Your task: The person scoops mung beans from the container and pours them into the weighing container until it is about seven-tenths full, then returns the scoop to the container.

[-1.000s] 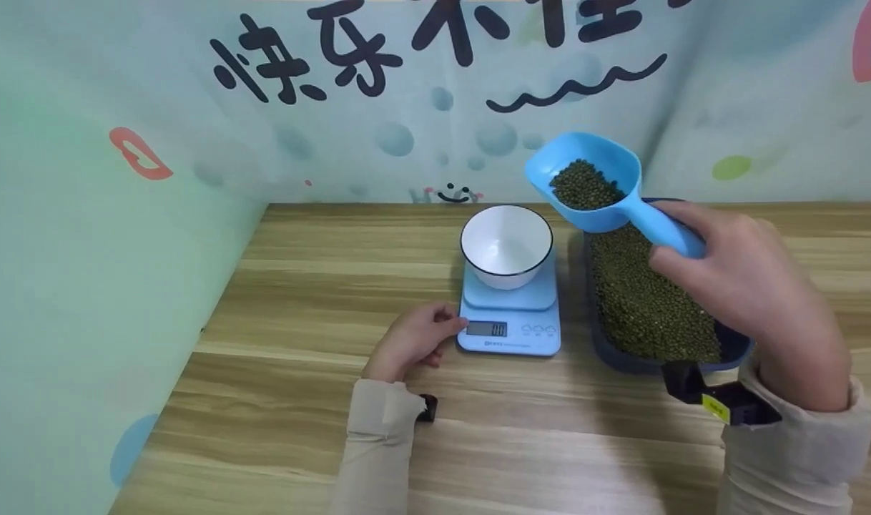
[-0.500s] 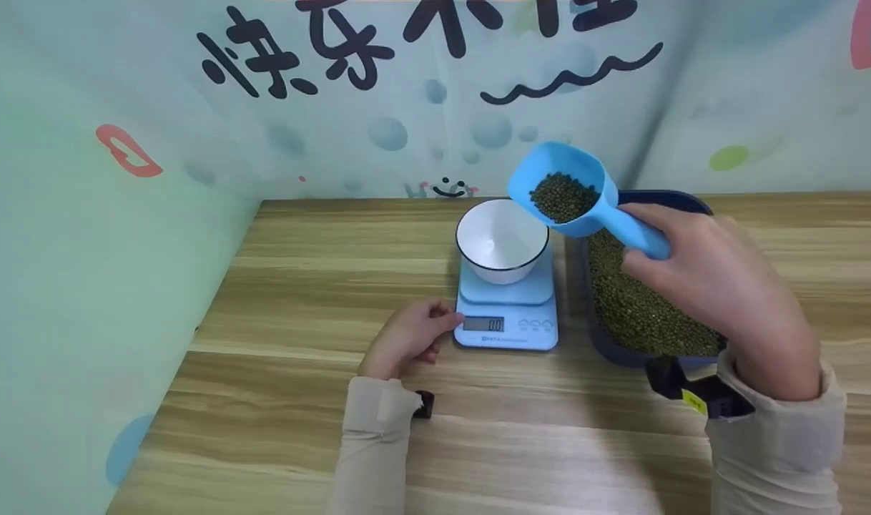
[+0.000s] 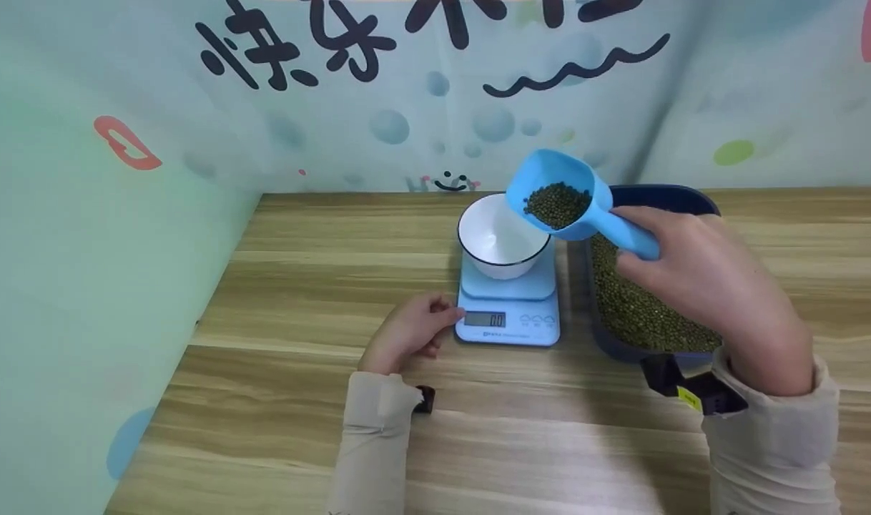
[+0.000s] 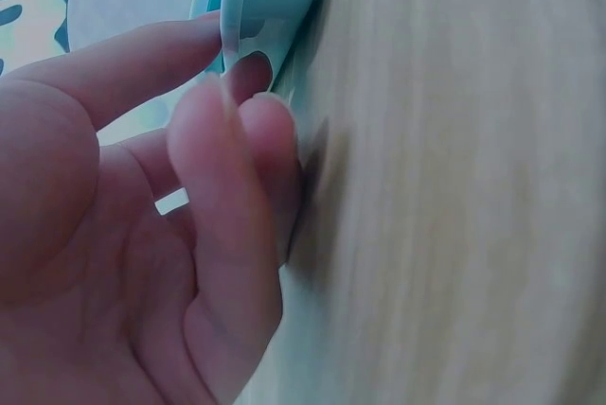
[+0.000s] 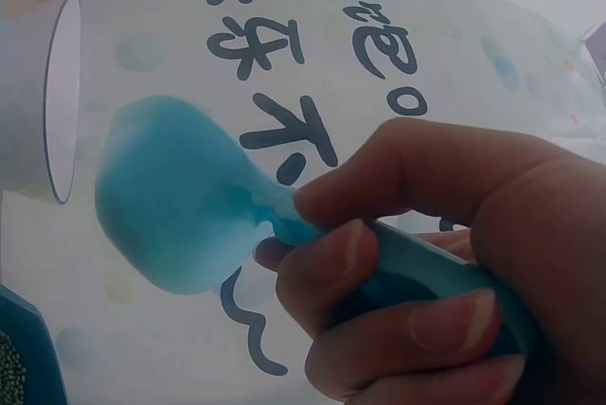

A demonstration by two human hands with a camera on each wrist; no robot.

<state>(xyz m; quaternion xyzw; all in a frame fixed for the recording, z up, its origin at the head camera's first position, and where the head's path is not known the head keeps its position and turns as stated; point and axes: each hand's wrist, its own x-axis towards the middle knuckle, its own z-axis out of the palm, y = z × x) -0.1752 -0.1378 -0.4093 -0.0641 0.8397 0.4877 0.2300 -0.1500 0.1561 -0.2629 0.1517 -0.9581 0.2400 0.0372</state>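
Observation:
My right hand (image 3: 714, 286) grips the handle of a light-blue scoop (image 3: 614, 227), fingers wrapped round it in the right wrist view. A small heap of mung beans (image 3: 557, 206) lies in the scoop. The scoop is tilted slightly toward the white, dark-rimmed bowl (image 3: 503, 232) and overlaps its right rim in the head view. The bowl's visible inside is bare white; it stands on a light-blue kitchen scale (image 3: 507, 332) whose display reads 0.0. My left hand (image 3: 410, 329) rests beside the scale, a fingertip touching its left edge, other fingers loosely bent.
A dark-blue tub (image 3: 607, 347) filled with mung beans stands right of the scale, partly under my right forearm. The wooden table (image 3: 299, 286) meets a printed cloth backdrop (image 3: 335, 143) at the back and left.
My right hand has carried the scoop of beans left and slightly down, from over the tub to the bowl's right rim. My left hand stays at the scale. The display still reads 0.0.

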